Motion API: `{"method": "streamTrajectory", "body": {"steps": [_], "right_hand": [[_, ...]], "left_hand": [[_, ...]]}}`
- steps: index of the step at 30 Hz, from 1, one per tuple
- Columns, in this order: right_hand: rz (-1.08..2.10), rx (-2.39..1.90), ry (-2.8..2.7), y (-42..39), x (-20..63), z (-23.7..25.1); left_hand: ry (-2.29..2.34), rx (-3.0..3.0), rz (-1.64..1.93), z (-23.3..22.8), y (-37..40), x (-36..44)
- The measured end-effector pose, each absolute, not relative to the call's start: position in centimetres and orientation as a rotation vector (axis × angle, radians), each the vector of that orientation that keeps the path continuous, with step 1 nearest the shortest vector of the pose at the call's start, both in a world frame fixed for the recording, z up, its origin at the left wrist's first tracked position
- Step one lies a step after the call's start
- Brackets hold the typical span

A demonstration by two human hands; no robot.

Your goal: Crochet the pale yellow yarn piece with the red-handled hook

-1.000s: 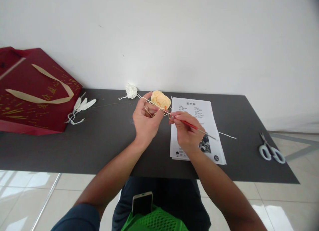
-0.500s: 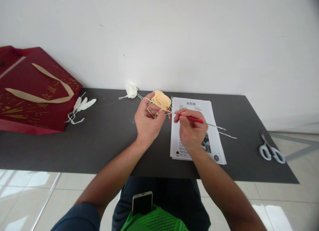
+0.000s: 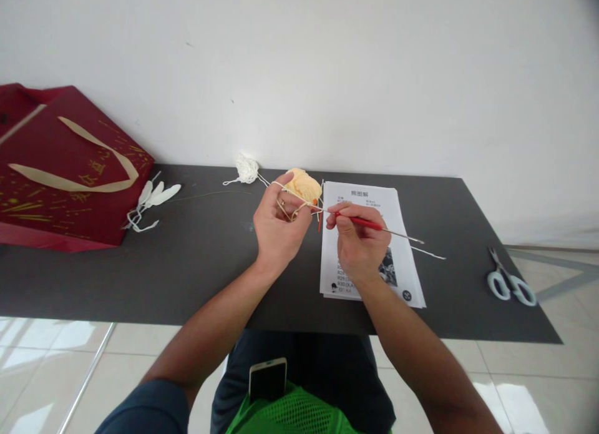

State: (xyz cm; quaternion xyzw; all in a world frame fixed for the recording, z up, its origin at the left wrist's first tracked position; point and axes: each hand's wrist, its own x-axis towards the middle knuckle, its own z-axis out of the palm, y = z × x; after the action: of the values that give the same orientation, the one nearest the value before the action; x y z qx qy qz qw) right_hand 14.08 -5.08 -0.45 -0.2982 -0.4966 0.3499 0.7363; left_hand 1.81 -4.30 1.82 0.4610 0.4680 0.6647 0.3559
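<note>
Both forearms bare here, hands (image 3: 281, 225) uncovered, no rings or watch showing. At seven o'clock, a dark blue sleeve (image 3: 145, 409) caps the left upper arm. Dark trousers (image 3: 318, 365) at six o'clock, bright green mesh fabric (image 3: 290, 415) bunched over the lap at the bottom edge.

Bright, even daylight throughout, soft and diffuse. Strong glare off the glossy floor tiles (image 3: 528, 384) at 5 o'clock and again at 8 o'clock, hinting at light arriving from behind and both sides. Only faint, short shadows on the dark table (image 3: 196, 265); matte, no reflections there. White wall (image 3: 327, 65) washed out, nearly featureless. Sharp focus at the centre; print on the paper sheet (image 3: 374, 203) too small to read. Wide-angle bending toward the edges, dark vignette at 1 o'clock corner.
</note>
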Motion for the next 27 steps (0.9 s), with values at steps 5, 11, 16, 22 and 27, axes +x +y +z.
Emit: {"method": "streamTrajectory", "body": {"steps": [5, 11, 16, 22, 27], "right_hand": [[0.589, -0.665, -1.275, -5.5, 14.3, -0.4], [0.279, -0.629, -1.518, -5.7, 14.6, -1.1], [0.208, -0.622, -1.594, -5.7, 14.7, -1.5], [0.222, -0.639, -1.583, -5.6, 14.6, -1.4], [0.24, -0.65, -1.557, -5.5, 14.5, -1.3]], "left_hand": [[1.234, 1.211, 1.739, 1.8, -4.3, 1.9], [1.27, 1.197, 1.742, 1.6, -4.3, 1.9], [1.296, 1.093, 1.731, 1.8, -4.1, 1.7], [1.074, 0.824, 1.653, 2.3, -3.8, 1.6], [0.935, 0.681, 1.55, 2.7, -3.7, 1.3]]}}
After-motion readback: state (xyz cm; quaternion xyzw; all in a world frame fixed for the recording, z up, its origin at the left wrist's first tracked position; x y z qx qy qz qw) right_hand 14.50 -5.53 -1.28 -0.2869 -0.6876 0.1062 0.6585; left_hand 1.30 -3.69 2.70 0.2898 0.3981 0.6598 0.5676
